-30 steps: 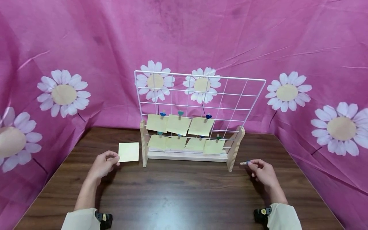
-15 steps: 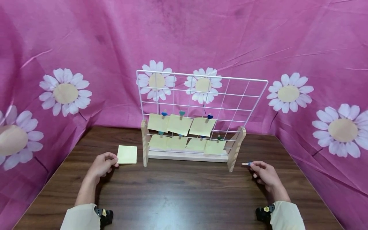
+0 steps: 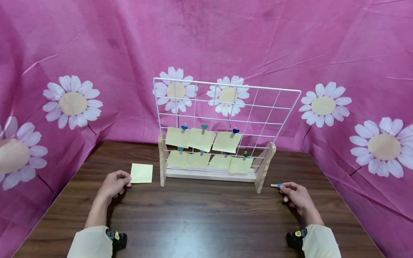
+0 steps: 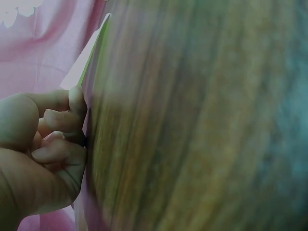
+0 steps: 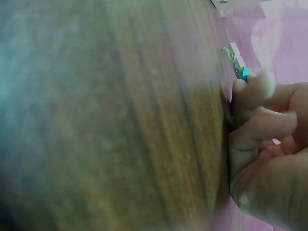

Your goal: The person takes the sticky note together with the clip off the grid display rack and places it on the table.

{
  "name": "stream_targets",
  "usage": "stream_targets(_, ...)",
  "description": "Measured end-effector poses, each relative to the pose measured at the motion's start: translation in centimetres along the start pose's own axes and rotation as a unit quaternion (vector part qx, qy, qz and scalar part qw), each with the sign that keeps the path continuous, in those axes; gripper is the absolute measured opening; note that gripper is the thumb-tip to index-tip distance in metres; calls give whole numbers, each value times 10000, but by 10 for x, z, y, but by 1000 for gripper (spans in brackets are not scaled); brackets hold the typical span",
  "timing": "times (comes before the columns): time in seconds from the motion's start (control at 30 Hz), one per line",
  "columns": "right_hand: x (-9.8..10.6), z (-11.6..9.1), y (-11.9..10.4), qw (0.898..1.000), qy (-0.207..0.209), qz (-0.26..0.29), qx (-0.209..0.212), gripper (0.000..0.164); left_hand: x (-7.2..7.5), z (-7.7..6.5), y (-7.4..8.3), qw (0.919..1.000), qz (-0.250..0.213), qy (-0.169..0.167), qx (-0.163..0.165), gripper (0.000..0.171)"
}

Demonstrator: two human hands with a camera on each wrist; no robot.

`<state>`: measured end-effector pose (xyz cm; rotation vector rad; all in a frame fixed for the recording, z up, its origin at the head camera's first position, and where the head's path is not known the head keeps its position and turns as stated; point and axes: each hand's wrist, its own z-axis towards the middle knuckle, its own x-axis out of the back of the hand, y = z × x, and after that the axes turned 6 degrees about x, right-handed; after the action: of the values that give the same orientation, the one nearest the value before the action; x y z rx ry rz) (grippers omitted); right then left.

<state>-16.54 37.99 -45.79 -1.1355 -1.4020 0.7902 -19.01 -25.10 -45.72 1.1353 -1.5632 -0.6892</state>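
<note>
Head cam's the clearest of the lot, so going by the wire rack (image 3: 265, 170): left of it, just beside its left leg, the left hand (image 3: 114, 184) pinches a yellow note (image 3: 141, 173) by its near left corner. Off to the right of the rack, near the other leg, the right hand (image 3: 297, 196) pinches a small clothespin (image 3: 273, 185), bare wood end pointing at the rack. Its blue topper is mostly buried under the fingertips, so I can't make out the shape. On the rack itself, three top-row notes (image 3: 227, 142) hang from heart clips (image 3: 204, 127), and the four lower-row notes (image 3: 241, 165) sit under them. The upper ones crowd the lower row's clips, which makes those tough to read; the green one (image 3: 246, 154) at the right end is the easiest to spot.

Left wrist view catches the held note almost edge-on, basically a sliver, and the table (image 4: 192, 120) there is a smear. Right wrist view's just as mushy, with that hand cut off at the frame edge. Both sleeves (image 3: 91, 242) run out of the head view's bottom, nearer the camera than the rack.
</note>
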Motion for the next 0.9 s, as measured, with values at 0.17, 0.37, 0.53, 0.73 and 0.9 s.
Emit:
stream_targets(0.17,0,1,1,9999,96,-54,-68,19,-2,2,0,9999,-84,64,-63,17)
stream_targets(0.37,-1,1,-1,9998,33,-181,-116,23,-1,3,-1,9997,-215,133,37,22)
stream_targets(0.53,-3,2,-4,9998,35,-201,-83,28,2,2,-2,9993,-344,91,112,27)
stream_targets(0.73,-3,1,-4,9999,-15,21,-111,26,3,0,-1,9988,-391,-10,303,26)
stream_targets(0.9,-1,0,-5,9998,-79,99,-151,34,3,0,2,9985,-457,73,296,28)
